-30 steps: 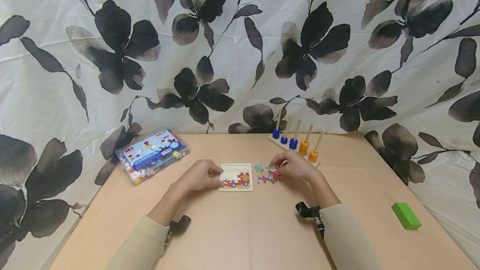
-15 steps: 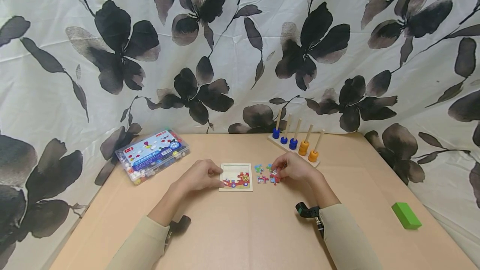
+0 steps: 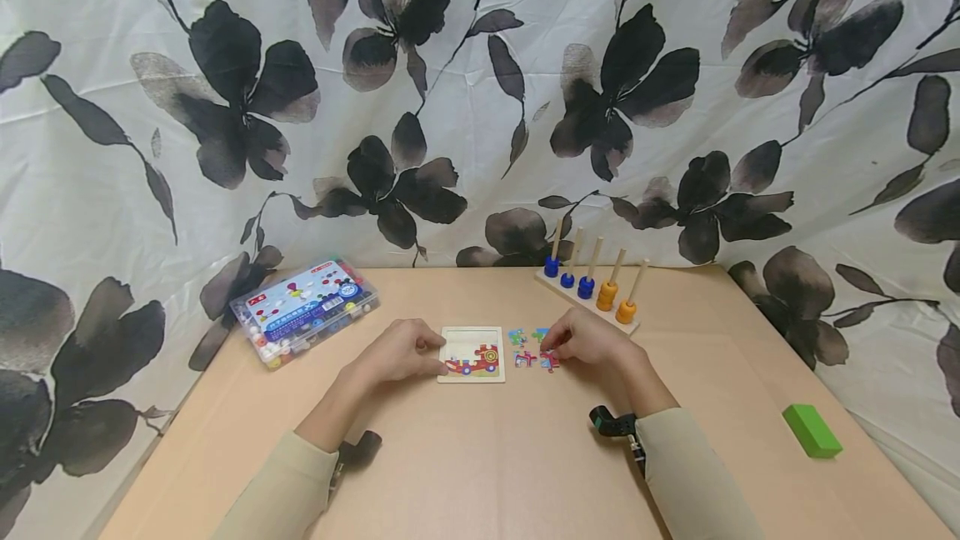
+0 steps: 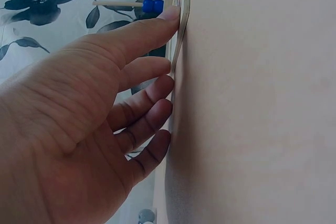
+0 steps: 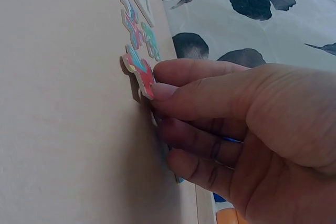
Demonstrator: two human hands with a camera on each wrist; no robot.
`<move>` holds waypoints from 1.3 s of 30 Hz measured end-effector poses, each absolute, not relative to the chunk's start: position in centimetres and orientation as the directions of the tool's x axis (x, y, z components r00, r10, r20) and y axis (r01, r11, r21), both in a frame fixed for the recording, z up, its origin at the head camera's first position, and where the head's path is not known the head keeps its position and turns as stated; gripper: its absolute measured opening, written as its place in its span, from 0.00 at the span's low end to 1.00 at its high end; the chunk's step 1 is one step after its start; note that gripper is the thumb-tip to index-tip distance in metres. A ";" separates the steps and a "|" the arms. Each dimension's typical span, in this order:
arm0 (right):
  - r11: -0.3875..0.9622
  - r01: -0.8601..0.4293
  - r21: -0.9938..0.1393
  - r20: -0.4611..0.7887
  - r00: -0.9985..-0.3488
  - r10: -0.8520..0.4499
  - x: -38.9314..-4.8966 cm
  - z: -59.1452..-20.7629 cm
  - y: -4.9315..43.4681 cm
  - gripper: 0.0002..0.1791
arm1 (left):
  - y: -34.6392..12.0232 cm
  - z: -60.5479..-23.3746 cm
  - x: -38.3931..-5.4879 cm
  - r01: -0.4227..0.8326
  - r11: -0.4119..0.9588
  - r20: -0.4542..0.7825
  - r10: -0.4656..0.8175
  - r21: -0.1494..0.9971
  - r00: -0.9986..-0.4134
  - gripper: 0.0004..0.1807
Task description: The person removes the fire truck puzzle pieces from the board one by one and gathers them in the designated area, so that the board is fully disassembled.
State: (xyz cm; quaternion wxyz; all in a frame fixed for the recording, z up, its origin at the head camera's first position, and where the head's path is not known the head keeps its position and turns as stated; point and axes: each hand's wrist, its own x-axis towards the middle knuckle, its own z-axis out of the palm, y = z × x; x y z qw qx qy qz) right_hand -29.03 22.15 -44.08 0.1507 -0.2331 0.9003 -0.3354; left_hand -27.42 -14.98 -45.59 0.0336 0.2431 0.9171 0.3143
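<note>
A small wooden puzzle board (image 3: 472, 338) lies flat, with a red vehicle picture across its lower part and a bare upper part. My left hand (image 3: 397, 350) rests along its left side, thumb on the near corner and loosely bent fingertips at the edge. To the right, my right hand (image 3: 592, 340) pinches a red and blue puzzle piece (image 5: 142, 74) between thumb and index finger, tilted close over the table. Beside it lie a blue-green piece (image 3: 517, 337), a red and pink piece (image 3: 525, 359) and a green piece (image 3: 539, 334), partly hidden by my fingers.
Behind my right hand stands a peg rack (image 3: 581, 294) with blue and orange beads. A clear plastic case (image 3: 307, 307) of small colourful parts sits at the back left. A green block (image 3: 812, 432) lies at the right. A floral cloth (image 3: 480, 107) hangs behind the table.
My right hand has turned the red and blue piece and brought it slightly nearer the table's front, uncovering more of the green piece. My left hand and the board have stayed put.
</note>
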 end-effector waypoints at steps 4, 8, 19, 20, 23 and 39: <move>0.700 -0.330 -0.633 -0.120 -0.852 -0.509 -29.0 -43.9 21.9 0.10 | -15.0 -45.5 -27.4 0.429 0.676 0.097 0.471 0.599 -0.877 0.27; 0.727 -0.347 -0.592 -0.116 -0.857 -0.503 -28.8 -43.6 21.7 0.10 | -15.0 -45.5 -27.4 0.429 0.673 0.098 0.471 0.603 -0.877 0.27; 0.733 -0.362 -0.576 -0.096 -0.861 -0.500 -28.6 -43.7 21.7 0.10 | -14.9 -45.6 -27.3 0.415 0.682 0.086 0.461 0.602 -0.883 0.27; 0.735 -0.359 -0.575 -0.098 -0.861 -0.498 -28.6 -43.8 21.7 0.10 | -14.9 -45.6 -27.3 0.415 0.681 0.085 0.462 0.603 -0.883 0.27; 0.737 -0.358 -0.573 -0.099 -0.863 -0.496 -28.6 -43.9 21.8 0.11 | -14.9 -45.7 -27.4 0.422 0.682 0.089 0.467 0.597 -0.880 0.27; 0.719 -0.376 -0.585 -0.086 -0.853 -0.515 -28.9 -44.1 21.8 0.08 | -15.0 -45.7 -27.4 0.449 0.675 0.116 0.479 0.586 -0.870 0.26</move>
